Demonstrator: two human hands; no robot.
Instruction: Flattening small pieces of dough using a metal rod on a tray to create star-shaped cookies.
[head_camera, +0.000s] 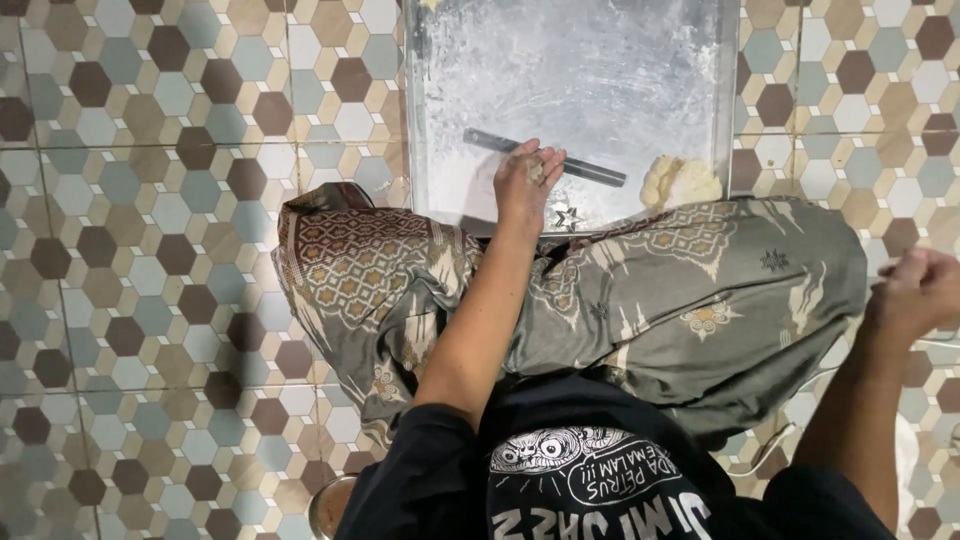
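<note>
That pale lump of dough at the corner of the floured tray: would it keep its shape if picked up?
Probably not. The dough lump looks ragged and soft, so it would likely sag. The flour on the tray may stop it sticking. It should not roll.

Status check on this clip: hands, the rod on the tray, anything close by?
Left hand resting on dark rod, fingers not closed round it. Right hand off to the side, blurred. Rod flat on floured metal tray. Dough lump beside it.

Home kitchen floor, floured tray (700, 60), dough (680, 182)
</note>
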